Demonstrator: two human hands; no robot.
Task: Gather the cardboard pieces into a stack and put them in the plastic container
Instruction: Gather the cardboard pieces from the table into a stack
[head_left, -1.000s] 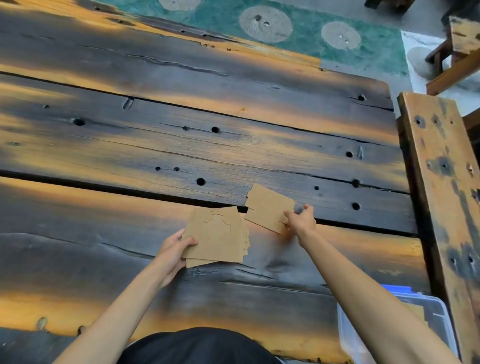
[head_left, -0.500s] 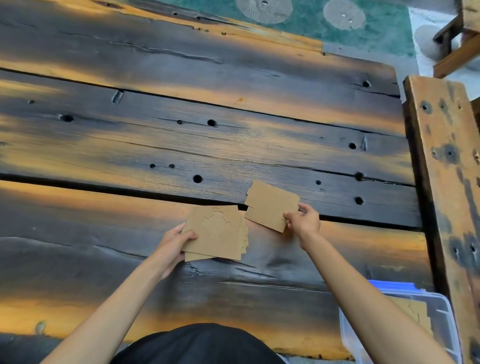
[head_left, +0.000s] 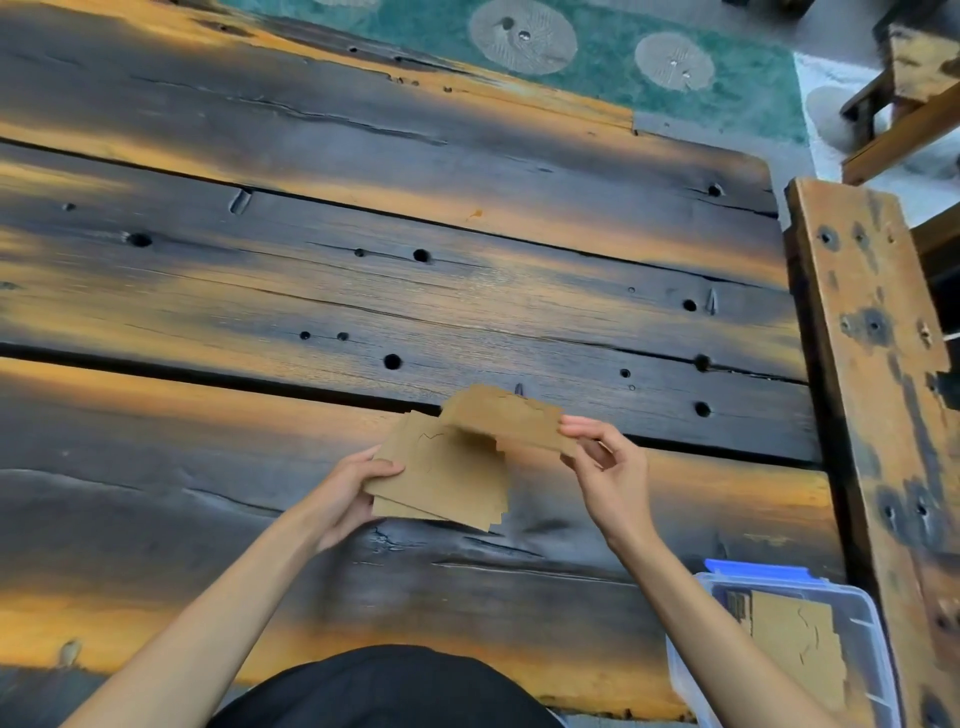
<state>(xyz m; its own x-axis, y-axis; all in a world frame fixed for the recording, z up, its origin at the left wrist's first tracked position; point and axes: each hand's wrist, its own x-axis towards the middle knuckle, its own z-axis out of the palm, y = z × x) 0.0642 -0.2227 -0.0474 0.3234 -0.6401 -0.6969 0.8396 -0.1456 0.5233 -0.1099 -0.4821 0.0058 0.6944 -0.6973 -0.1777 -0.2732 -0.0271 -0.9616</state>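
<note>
Gathering step: your left hand (head_left: 349, 488) grips stack (head_left: 447, 478), right hand (head_left: 602, 462) pinches piece (head_left: 509, 418); nxt lay on stack, then to container (head_left: 862, 623).

A single head-worn view looks forward and steeply down from close above the near edge of the plank table (head_left: 467, 291), taking in the floor beyond its far edge.

Looks like a home or lounge-type room, not a lab. Worktop (head_left: 363, 291) is rough reclaimed planks, scorched dark, with bolt holes. Matching plank bench (head_left: 872, 364) along its right edge. Green patterned rug (head_left: 597, 57) on the floor beyond the far edge.
</note>
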